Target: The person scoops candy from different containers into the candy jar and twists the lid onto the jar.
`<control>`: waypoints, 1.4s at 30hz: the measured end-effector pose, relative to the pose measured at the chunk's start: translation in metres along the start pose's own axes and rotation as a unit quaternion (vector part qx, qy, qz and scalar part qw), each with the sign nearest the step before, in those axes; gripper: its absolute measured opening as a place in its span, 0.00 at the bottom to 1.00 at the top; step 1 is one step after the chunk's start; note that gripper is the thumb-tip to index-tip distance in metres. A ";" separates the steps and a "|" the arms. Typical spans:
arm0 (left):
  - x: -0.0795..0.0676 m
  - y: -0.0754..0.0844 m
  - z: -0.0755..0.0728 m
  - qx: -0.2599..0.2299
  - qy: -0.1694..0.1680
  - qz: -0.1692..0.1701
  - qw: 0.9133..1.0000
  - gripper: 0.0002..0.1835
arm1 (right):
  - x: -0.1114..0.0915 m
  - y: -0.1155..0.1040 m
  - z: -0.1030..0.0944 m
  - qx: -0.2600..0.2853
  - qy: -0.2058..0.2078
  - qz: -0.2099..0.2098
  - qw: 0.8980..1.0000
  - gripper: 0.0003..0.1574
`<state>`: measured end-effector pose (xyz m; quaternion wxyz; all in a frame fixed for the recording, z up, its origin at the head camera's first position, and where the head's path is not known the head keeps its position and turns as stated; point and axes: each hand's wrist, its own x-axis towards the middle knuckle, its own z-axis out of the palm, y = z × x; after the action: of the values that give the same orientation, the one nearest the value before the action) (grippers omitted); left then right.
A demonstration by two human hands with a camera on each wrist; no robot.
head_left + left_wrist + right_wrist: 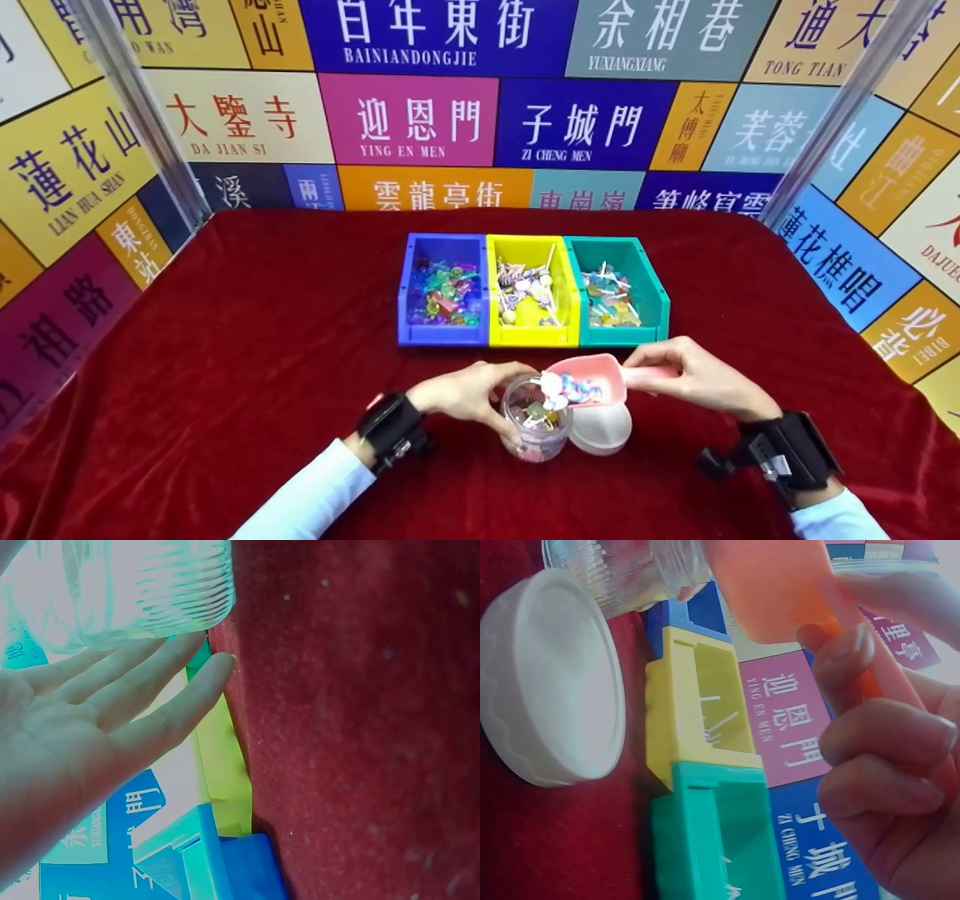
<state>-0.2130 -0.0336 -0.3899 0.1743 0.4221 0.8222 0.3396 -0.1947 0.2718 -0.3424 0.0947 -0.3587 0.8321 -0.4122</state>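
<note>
Red-clothed table: right hand grips a pink scoop tipping lollipops into the partly filled jar, steadied by the left hand's straight fingers; lid off.

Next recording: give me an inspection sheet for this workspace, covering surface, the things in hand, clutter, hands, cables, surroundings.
Surface: red cloth covering the table.
Things in hand: clear jar part-filled with sweets; pink scoop loaded, tipped over the jar mouth.
Clutter: white lid lying beside the jar; blue bin, yellow bin, green bin of sweets in a row.
Hands: left hand steadies the jar; right hand has its grip on the scoop handle.
Cables: nothing seen.
Surroundings: walls of coloured sign panels.
</note>
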 end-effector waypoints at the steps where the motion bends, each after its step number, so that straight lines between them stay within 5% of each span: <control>1: 0.000 0.000 0.000 -0.001 0.000 -0.001 1.000 0.40 | 0.000 -0.002 0.000 -0.013 0.002 -0.002 1.000 0.06; 10: 0.000 0.002 -0.001 -0.001 -0.001 -0.003 1.000 0.41 | 0.001 -0.018 -0.003 -0.099 0.015 -0.006 0.995 0.05; 18: 0.000 0.003 -0.001 0.010 -0.003 -0.007 1.000 0.41 | 0.002 -0.039 0.003 -0.199 0.050 -0.057 0.977 0.03; 32: 0.001 0.000 0.002 0.009 -0.003 -0.002 1.000 0.39 | 0.004 -0.051 0.010 -0.242 0.067 -0.087 0.964 0.01; 42: 0.000 0.001 -0.001 0.014 -0.004 -0.014 1.000 0.41 | 0.003 -0.060 0.010 -0.318 0.079 -0.090 0.940 0.04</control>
<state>-0.2126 -0.0333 -0.3887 0.1765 0.4144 0.8321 0.3237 -0.1617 0.2393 -0.3028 -0.1278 -0.4100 0.8889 -0.1595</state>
